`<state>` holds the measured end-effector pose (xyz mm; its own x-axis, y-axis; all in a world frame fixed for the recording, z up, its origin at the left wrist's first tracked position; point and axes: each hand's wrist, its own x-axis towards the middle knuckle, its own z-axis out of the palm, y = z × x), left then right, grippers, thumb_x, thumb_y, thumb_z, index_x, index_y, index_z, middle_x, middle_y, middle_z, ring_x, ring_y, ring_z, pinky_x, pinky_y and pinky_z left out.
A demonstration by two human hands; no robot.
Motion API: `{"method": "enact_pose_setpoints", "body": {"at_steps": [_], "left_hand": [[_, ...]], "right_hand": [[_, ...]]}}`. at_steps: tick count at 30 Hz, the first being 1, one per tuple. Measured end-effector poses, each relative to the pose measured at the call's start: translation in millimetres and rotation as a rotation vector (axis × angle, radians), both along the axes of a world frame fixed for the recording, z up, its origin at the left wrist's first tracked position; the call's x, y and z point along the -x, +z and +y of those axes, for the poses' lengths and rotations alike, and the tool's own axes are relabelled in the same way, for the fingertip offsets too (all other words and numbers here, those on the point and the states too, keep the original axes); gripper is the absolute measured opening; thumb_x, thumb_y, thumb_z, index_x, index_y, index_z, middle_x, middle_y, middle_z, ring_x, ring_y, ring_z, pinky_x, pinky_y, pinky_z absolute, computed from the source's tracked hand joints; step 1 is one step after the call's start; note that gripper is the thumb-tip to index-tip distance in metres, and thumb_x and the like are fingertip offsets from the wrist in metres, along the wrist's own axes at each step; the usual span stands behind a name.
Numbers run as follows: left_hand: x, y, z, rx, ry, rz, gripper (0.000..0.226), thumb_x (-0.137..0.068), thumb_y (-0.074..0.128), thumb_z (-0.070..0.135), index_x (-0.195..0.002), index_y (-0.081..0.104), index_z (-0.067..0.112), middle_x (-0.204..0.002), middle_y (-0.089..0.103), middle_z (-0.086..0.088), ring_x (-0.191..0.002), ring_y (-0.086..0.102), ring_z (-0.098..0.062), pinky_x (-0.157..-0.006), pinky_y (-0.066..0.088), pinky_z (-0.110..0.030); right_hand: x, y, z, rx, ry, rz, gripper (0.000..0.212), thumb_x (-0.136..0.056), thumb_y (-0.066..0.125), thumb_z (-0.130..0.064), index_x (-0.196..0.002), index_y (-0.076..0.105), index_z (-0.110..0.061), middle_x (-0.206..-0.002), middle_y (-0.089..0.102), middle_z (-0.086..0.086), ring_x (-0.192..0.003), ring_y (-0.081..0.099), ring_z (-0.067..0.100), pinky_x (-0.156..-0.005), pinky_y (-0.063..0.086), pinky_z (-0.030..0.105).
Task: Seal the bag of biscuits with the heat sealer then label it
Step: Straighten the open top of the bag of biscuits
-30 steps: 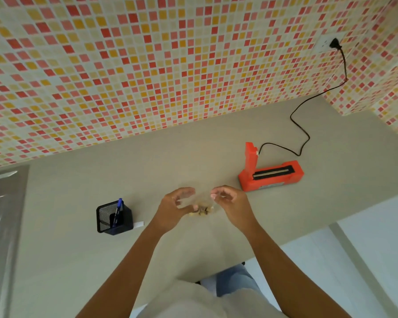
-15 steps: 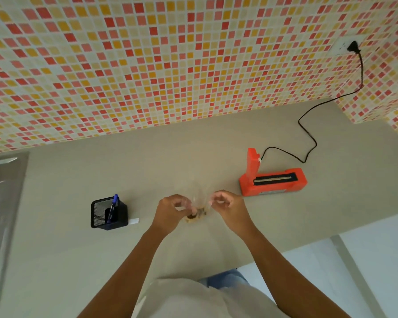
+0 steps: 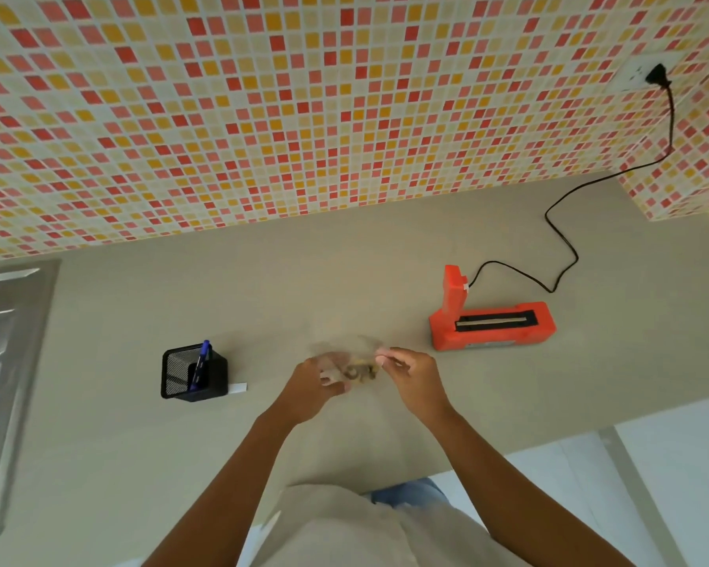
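Head cam showed the bag of biscuits [image 3: 351, 362] up off the counter [image 3: 344, 272], held between both my hands, so it wasn't sealed yet. It was clear and blurry, biscuits bunched low in the middle, the open mouth facing away from me toward the wall as far as I could tell. My left hand [image 3: 316, 386] pinched its left side and my right hand [image 3: 410, 370] pinched the right edge, fingers closed on the plastic.

The heat sealer [image 3: 492, 323] sat off to the right and a bit farther back, near my right hand, lid flipped up, its sealing strip running left-right. So the bag's mouth already lined up roughly with that strip, I reckoned. A pen holder [image 3: 193, 372] stood to my left with a white label [image 3: 238, 387] just beside it.
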<state>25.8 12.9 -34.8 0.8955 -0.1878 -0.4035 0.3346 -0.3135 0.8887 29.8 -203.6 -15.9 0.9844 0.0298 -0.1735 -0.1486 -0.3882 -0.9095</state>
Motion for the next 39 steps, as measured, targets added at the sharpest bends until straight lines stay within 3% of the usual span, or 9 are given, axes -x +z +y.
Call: {"method": "enact_pose_setpoints", "body": {"at_steps": [5,8,10,12,15,20,25,31,39], "left_hand": [[-3.9,-3.9,-4.2,-0.023,0.033,-0.001,0.023,-0.076,0.082,0.011,-0.074,0.073,0.032,-0.104,0.073,0.016,-0.104,0.066,-0.015,-0.087,0.052,-0.034],[-3.9,-3.1,-7.1,-0.037,0.007,-0.007,0.016,-0.076,0.082,0.015,-0.079,0.072,0.027,-0.099,0.074,0.011,-0.099,0.066,-0.013,-0.081,0.049,-0.028],[-2.2,-2.5,-9.1,-0.057,-0.01,-0.033,0.015,-0.077,0.081,0.02,-0.088,0.074,0.028,-0.093,0.075,0.012,-0.094,0.066,-0.011,-0.08,0.047,-0.025],[-1.3,-2.2,-9.6,-0.078,-0.015,-0.045,0.016,-0.079,0.08,0.026,-0.094,0.075,0.028,-0.092,0.075,0.012,-0.093,0.067,-0.012,-0.083,0.048,-0.026],[0.3,-6.0,-8.4,-0.035,0.028,0.003,0.013,-0.081,0.075,0.03,-0.093,0.076,0.024,-0.09,0.075,0.004,-0.085,0.069,-0.018,-0.079,0.05,-0.033],[6.0,-10.0,-11.2,-0.011,0.109,0.086,0.013,-0.091,0.066,0.018,-0.088,0.078,0.013,-0.084,0.075,-0.005,-0.08,0.071,-0.023,-0.081,0.057,-0.039],[8.6,-21.6,-9.7,-0.035,0.163,0.13,0.01,-0.088,0.07,0.015,-0.085,0.079,0.013,-0.083,0.076,-0.01,-0.079,0.071,-0.032,-0.075,0.06,-0.043],[9.2,-23.1,-15.4,-0.071,0.186,0.162,0.008,-0.084,0.074,0.012,-0.088,0.077,0.006,-0.078,0.076,-0.01,-0.055,0.066,-0.008,-0.051,0.052,-0.021],[0.5,-28.5,-5.5,-0.101,0.111,0.201,0.011,-0.074,0.082,0.004,-0.077,0.073,0.01,-0.079,0.075,-0.017,-0.067,0.072,-0.023,-0.06,0.058,-0.027]], "right_hand": [[0.8,-4.3,-7.0,-0.065,0.02,0.055,0.017,-0.089,0.071,-0.008,-0.105,0.077,-0.01,-0.094,0.074,-0.016,-0.089,0.068,-0.01,-0.082,0.048,0.009],[3.9,-11.0,-9.3,-0.067,0.141,0.2,0.031,-0.085,0.074,-0.007,-0.11,0.072,-0.025,-0.104,0.073,-0.014,-0.103,0.068,0.003,-0.092,0.053,0.025],[4.6,-13.3,-8.1,-0.039,0.158,0.217,0.033,-0.081,0.078,-0.007,-0.097,0.068,-0.034,-0.105,0.073,-0.007,-0.103,0.068,0.012,-0.093,0.053,0.031],[2.9,-13.2,-5.6,-0.02,0.127,0.196,0.031,-0.079,0.081,-0.011,-0.08,0.063,-0.035,-0.103,0.074,0.001,-0.095,0.068,0.013,-0.086,0.053,0.021],[-0.4,-15.9,-3.2,-0.023,0.127,0.214,0.018,-0.079,0.082,-0.015,-0.088,0.071,-0.025,-0.102,0.073,0.006,-0.088,0.065,0.009,-0.076,0.048,0.01],[-3.3,-22.9,-1.4,-0.05,0.151,0.323,0.02,-0.077,0.083,-0.013,-0.094,0.074,-0.016,-0.095,0.076,0.007,-0.09,0.072,0.02,-0.081,0.057,0.03],[-1.2,-31.4,-2.7,-0.003,0.03,0.328,0.011,-0.075,0.083,-0.009,-0.079,0.075,-0.016,-0.08,0.078,0.006,-0.074,0.073,0.013,-0.078,0.057,0.027],[1.2,-41.2,-1.6,0.081,-0.001,0.328,0.009,-0.076,0.082,-0.012,-0.078,0.075,-0.017,-0.079,0.078,0.004,-0.075,0.073,0.015,-0.076,0.058,0.024],[-3.9,-47.2,-2.6,0.108,0.058,0.34,0.013,-0.076,0.084,-0.014,-0.084,0.073,-0.011,-0.078,0.073,0.003,-0.068,0.064,0.006,-0.066,0.05,0.012]]}}
